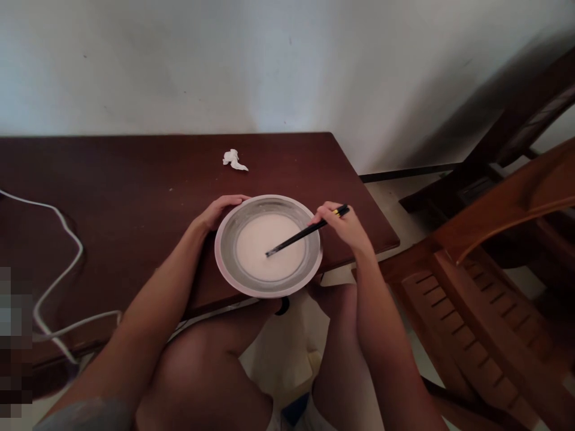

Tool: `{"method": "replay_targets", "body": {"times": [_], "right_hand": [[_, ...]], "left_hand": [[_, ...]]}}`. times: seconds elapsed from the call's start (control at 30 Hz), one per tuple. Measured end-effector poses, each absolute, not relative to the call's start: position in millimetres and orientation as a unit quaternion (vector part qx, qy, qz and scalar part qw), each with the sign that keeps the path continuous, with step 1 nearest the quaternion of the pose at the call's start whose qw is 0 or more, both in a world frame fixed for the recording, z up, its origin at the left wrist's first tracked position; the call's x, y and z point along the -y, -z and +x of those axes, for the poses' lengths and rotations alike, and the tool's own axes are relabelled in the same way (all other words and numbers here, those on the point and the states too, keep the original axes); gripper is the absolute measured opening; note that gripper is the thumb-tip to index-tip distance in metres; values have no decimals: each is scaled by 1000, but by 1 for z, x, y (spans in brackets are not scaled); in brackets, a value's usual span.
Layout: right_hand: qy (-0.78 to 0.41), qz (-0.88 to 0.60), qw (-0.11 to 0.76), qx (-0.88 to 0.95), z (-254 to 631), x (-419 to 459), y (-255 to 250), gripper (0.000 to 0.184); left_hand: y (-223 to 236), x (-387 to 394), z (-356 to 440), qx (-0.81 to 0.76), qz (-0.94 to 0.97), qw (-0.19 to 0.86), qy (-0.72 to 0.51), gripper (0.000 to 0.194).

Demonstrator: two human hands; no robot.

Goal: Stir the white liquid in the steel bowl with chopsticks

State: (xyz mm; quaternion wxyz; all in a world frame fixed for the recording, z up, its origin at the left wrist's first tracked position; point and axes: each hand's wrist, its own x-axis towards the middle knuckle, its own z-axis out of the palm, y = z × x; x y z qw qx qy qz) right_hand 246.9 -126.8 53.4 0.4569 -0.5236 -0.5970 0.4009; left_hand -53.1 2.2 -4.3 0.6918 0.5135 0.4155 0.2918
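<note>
A wide metal bowl (227, 266) stands at the front edge of the dark wooden table, its near rim reaching past the edge. Inside it lies a smooth white liquid or batter (260, 239). My left hand (221, 209) is closed on the bowl's far left rim, some fingers hidden behind it. In my right hand (336, 218) is a pair of black chopsticks (299, 235) with yellow bands near the top. They slant down to the left, and their whitened tips touch the white mixture near the bowl's middle.
A crumpled white tissue (233, 159) lies on the table (148, 173) behind the bowl. A white cable (67, 227) winds along the left side. Wooden chairs (467, 317) stand at the right, and a pale wall (202, 66) rises behind the table. My knees are below the bowl.
</note>
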Motion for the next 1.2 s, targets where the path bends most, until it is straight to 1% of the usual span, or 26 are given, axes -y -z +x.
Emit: {"method": "replay_targets", "body": {"times": [0.03, 0.1, 0.2, 0.27, 0.37, 0.4, 0.47, 0.53, 0.57, 0.63, 0.73, 0.77, 0.83, 0.87, 0.93, 1.0, 1.1, 1.13, 1.2], "right_hand": [[-405, -515, 452, 605, 246, 126, -53, 39], [-376, -526, 471, 600, 246, 126, -53, 37], [-323, -570, 504, 563, 251, 126, -54, 43], [-345, -565, 488, 570, 252, 127, -55, 44], [-409, -517, 448, 605, 246, 127, -54, 37], [-408, -511, 453, 606, 245, 127, -54, 35], [-364, -530, 490, 589, 246, 126, -55, 35], [-317, -559, 526, 557, 250, 127, -56, 39], [-313, -566, 528, 550, 251, 128, -57, 42], [-343, -558, 505, 562, 250, 129, -57, 42], [-408, -508, 456, 606, 243, 128, -54, 34], [-402, -505, 460, 609, 241, 127, -53, 32], [-347, -529, 499, 592, 244, 126, -53, 32], [-315, -546, 520, 577, 247, 125, -53, 35], [-296, -564, 533, 557, 253, 127, -55, 42], [-321, -561, 511, 567, 253, 130, -55, 44], [-371, -531, 465, 603, 244, 129, -53, 41], [-360, -533, 466, 608, 242, 128, -53, 39], [-313, -547, 494, 599, 243, 125, -52, 39]], "left_hand": [[4, -2, -53, -416, 517, 688, -293, 34], [4, -2, -53, -418, 522, 683, -295, 35], [4, -2, -53, -420, 518, 686, -293, 35], [5, -3, -54, -420, 511, 690, -294, 33], [5, -3, -54, -420, 505, 693, -298, 31], [6, -4, -55, -418, 504, 693, -299, 31], [6, -4, -55, -413, 502, 697, -303, 30], [7, -5, -55, -411, 499, 699, -305, 30], [8, -5, -55, -412, 498, 699, -305, 30], [9, -6, -55, -413, 501, 698, -302, 30], [9, -6, -56, -412, 507, 695, -300, 29], [9, -6, -56, -412, 508, 694, -300, 29], [8, -5, -56, -413, 508, 693, -301, 31], [8, -5, -55, -414, 508, 692, -301, 32], [8, -4, -55, -420, 512, 687, -298, 34], [8, -4, -55, -424, 512, 685, -297, 35], [8, -5, -55, -422, 502, 693, -300, 33], [8, -5, -55, -420, 499, 695, -302, 33], [7, -4, -55, -420, 501, 694, -303, 33]]}}
